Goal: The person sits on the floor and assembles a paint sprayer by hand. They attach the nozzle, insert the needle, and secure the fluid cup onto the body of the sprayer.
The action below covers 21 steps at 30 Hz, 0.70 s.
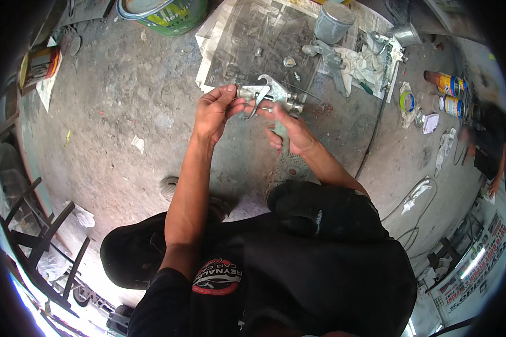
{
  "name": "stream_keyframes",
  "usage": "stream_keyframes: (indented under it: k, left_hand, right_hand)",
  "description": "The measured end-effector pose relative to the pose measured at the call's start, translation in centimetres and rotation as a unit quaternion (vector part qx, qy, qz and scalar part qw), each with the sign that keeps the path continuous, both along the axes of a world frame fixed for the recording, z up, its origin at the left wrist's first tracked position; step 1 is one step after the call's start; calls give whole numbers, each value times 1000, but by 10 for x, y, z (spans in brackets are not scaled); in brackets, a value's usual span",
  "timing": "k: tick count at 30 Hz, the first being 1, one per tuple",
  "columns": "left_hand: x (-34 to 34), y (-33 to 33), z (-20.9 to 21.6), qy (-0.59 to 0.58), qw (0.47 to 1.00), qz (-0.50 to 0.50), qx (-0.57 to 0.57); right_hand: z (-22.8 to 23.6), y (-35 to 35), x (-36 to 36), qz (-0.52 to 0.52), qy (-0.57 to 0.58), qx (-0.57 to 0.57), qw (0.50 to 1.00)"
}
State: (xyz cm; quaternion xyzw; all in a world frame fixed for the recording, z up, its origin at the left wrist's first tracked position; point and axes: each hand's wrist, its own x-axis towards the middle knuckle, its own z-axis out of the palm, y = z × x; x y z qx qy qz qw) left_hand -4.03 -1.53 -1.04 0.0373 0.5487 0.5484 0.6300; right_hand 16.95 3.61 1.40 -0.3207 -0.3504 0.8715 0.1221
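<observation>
A silver metal spray gun lies sideways between my two hands, above the near edge of some sheets of newspaper. My left hand pinches its left end between thumb and fingers. Around the grip on the other side my right hand is closed, its thumb near the rear knobs. The hooked top and the curved trigger show between the hands. Small metal parts lie on the paper just beyond: a round cap-like piece and a little fitting. A thin rod shows behind the gun.
A grey metal cup, a grey rag and a white cloth sit on the newspaper's right. A green paint bucket stands at the far left. Cans and a dark hose are on the concrete floor to the right.
</observation>
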Motion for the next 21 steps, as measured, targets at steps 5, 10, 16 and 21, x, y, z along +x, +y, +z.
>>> stream_keyframes:
  k: [5,10,16,21]
  left_hand:
    - [-4,-2,-5,8,1000,-28,1]
    - [4,-3,-8,1,1000,-30,-5]
    - [1,-2,-12,15,999,-44,-13]
    - [-1,-2,-9,19,998,-53,-18]
  right_hand:
    - [-5,0,4,43,18,8,999]
    - [-14,5,8,-16,80,-168,982]
    - [-11,10,7,-15,11,-189,982]
    - [-26,13,15,-16,122,-270,955]
